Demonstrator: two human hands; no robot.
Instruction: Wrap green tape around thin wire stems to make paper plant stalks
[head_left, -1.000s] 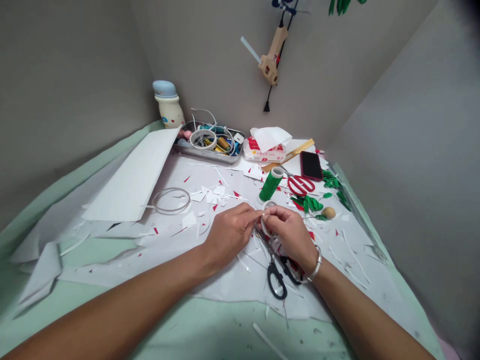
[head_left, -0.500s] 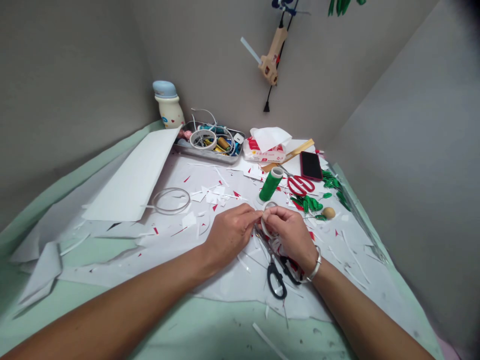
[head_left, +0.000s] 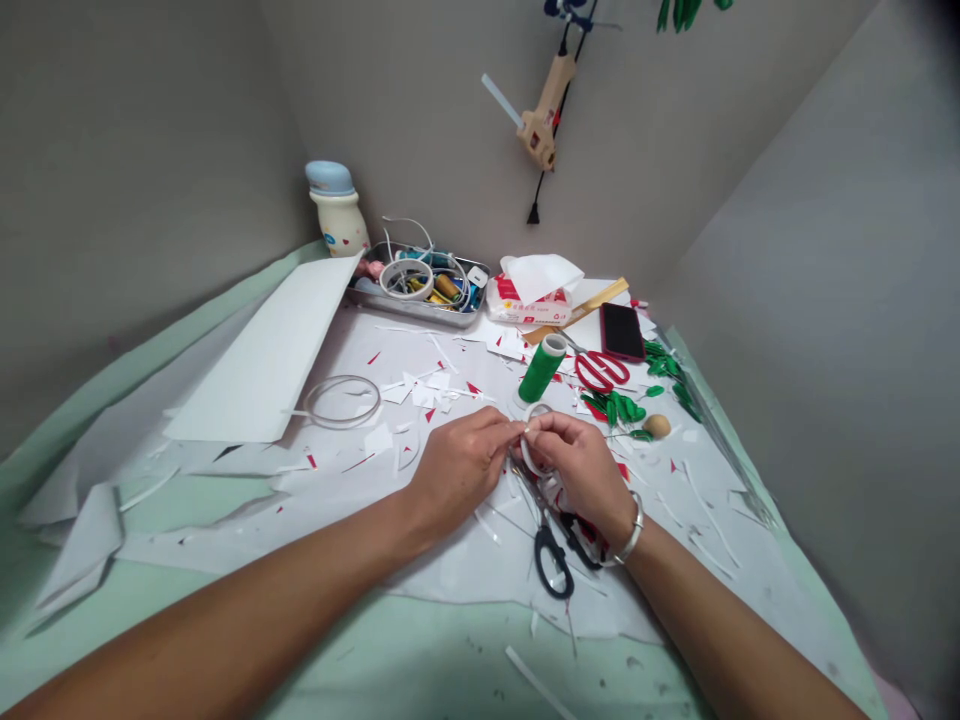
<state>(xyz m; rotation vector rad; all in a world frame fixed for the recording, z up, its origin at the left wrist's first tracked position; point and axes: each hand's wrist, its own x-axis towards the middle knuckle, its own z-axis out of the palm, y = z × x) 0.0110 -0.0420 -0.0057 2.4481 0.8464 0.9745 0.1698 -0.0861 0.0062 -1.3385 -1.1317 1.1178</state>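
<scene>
My left hand point(head_left: 457, 468) and my right hand point(head_left: 581, 465) meet above the white paper point(head_left: 450, 560) near the middle of the table. Both pinch at a small roll of white tape point(head_left: 534, 452), the right hand holding the roll and the left thumb and fingertips closed on its edge. Black-handled scissors point(head_left: 551, 555) lie just below my right hand, partly under it. A silver bangle circles my right wrist. A green thread spool point(head_left: 541, 368) stands right behind the hands.
Red scissors point(head_left: 600, 370), a black phone point(head_left: 622, 330), a wooden ruler point(head_left: 581, 308), green leaf pieces point(head_left: 626, 408) and a tissue pack point(head_left: 531, 290) lie at the back right. A metal tray point(head_left: 427, 290) of odds and a bottle point(head_left: 336, 210) stand behind; a clear ring point(head_left: 341, 400) and folded white card point(head_left: 262, 360) lie left.
</scene>
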